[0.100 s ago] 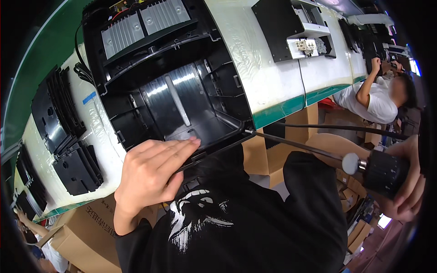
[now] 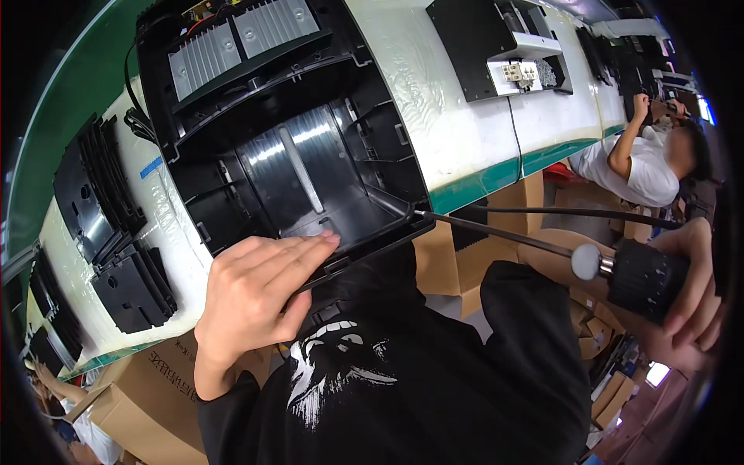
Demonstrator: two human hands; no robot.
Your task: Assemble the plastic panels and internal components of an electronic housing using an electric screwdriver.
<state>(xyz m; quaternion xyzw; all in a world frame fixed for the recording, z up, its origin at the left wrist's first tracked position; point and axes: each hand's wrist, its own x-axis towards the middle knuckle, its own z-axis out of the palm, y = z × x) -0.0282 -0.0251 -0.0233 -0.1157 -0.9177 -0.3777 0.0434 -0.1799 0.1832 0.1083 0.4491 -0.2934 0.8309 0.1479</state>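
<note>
A large black plastic housing [image 2: 306, 167] stands open on the bench in front of me. My left hand [image 2: 260, 291] grips its near wall, with the straight fingers over the edge and the thumb on the outer side. At the right, my right hand [image 2: 694, 287] is wrapped round the black head of an electric screwdriver [image 2: 647, 279]. The screwdriver's long thin shaft points left, its tip at the right near corner of the housing. Whether a screw sits at the tip is too small to tell.
Stacked black plastic panels [image 2: 93, 186] lie left of the housing. Finned metal heat sinks [image 2: 205, 62] sit at its far end. A black metal case [image 2: 469, 50] stands farther right on the bench. Cardboard boxes [image 2: 147, 395] are below the bench. A co-worker [image 2: 647, 167] works at the right.
My right hand and the screwdriver have shifted slightly to the left and up, and the tip has moved a little the same way. My left hand stays on the housing.
</note>
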